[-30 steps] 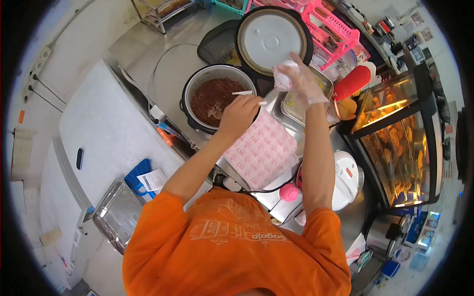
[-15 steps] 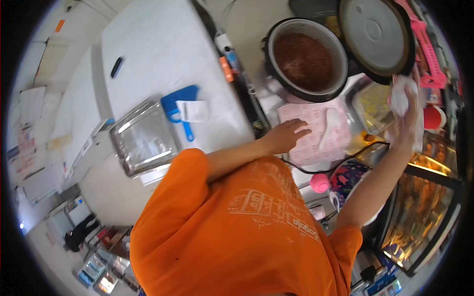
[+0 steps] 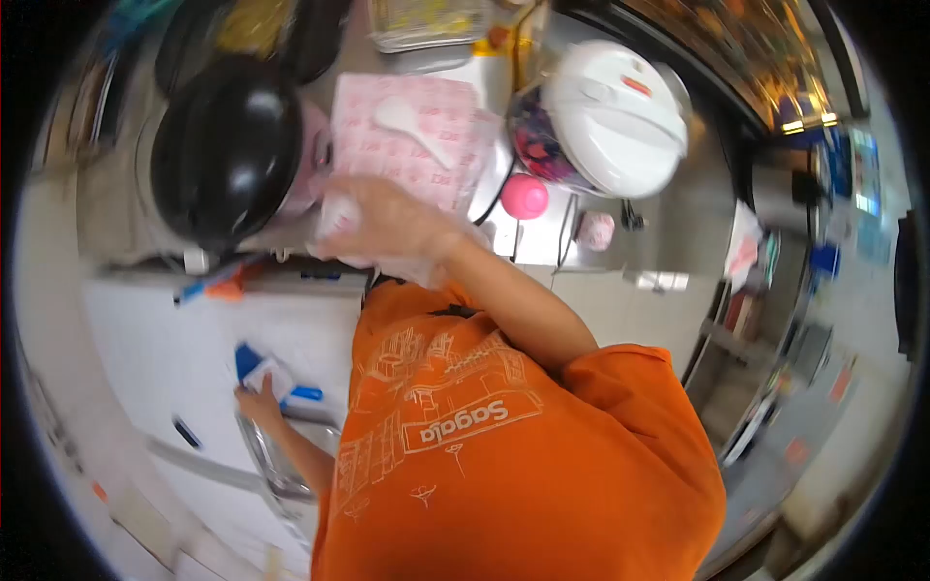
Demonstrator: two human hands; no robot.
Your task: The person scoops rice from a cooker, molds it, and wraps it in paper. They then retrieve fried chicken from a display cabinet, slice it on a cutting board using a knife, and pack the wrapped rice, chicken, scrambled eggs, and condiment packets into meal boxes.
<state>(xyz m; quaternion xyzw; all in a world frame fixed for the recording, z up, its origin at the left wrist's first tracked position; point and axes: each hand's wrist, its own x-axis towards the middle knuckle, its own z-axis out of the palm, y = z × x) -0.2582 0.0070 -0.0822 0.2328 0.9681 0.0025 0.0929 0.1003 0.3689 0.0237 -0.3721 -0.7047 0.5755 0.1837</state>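
Note:
My left hand is at the lower left, fingers apart, touching the edge of a white card that lies across a blue scraper. A metal tray sits beside that forearm. My right hand, in a clear plastic glove and blurred, is closed around something white and crumpled with a pinkish mark. It is just right of the pink-sided cooker, whose black lid is down. Above this hand, a white spoon rests on pink patterned paper.
A white-lidded cooker stands at the upper right, near a pink ball-shaped object. A clear container of yellow food is at the top. A black object lies on the white table. A lit glass case is at the upper right.
The view has turned. The cooker lid, upright before, is now down over the pot. My left hand has moved from the pink paper to the card; my right has come from the lid to the cooker's near side.

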